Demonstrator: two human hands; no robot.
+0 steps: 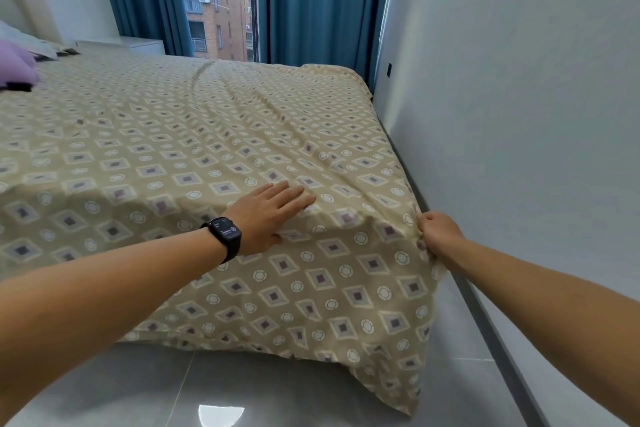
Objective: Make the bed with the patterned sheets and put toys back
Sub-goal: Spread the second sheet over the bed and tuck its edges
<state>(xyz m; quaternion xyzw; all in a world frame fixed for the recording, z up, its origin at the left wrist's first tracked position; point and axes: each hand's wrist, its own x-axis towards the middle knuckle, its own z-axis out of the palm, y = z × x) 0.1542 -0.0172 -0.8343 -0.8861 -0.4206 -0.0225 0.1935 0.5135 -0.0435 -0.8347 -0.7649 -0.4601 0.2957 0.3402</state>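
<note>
At the far left, near the head of the bed, a purple plush toy point(15, 68) lies on the sheet beside some pale bedding too blurred to name, so the toy part of the task looks not yet begun. Across the middle, the tan patterned sheet point(166, 135) with diamonds and rings covers the mattress, with long creases running from the far window side toward the near right corner and its edge draping down toward the grey tiled floor point(145, 388). The left hand point(268, 215), a black smartwatch point(225, 236) on its wrist, lies flat on the sheet with fingers straight and close together, pressing the fabric down just inside the near edge. Further right, the right hand point(438, 230) grips a bunch of sheet at the corner next to the white wall point(519, 97), fingers curled into the cloth; exactly how much fabric it holds cannot be told. The step in hand seems to be tensioning and squaring this corner. The next move likely calls for a pull toward the corner while the flat hand anchors or sweeps outward, enough to draw out the diagonal creases without dragging the far side off the mattress, then tucking the loose overhang in the narrow gap by the wall.
</note>
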